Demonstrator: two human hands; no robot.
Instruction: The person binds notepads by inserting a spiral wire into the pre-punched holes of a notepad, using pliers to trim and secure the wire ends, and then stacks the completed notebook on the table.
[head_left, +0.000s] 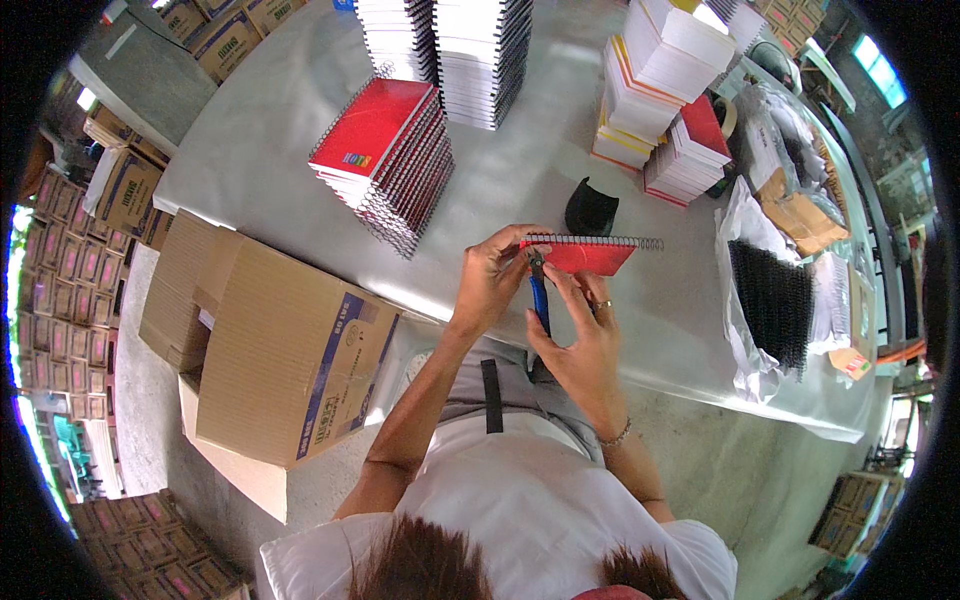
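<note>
Red spiral notebook point(590, 256), blue-handled pliers point(540, 292)

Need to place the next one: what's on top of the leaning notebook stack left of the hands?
A red-covered spiral notebook tops the leaning stack; only the spiral edges of the notebooks beneath show.

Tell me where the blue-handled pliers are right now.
In the head view, the blue-handled pliers sit at centre, gripped by the right hand, jaws at the left end of the red notebook that the left hand steadies.

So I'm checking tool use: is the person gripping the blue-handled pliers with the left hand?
No, the right hand holds the blue-handled pliers, while the left hand steadies the red notebook.
</note>
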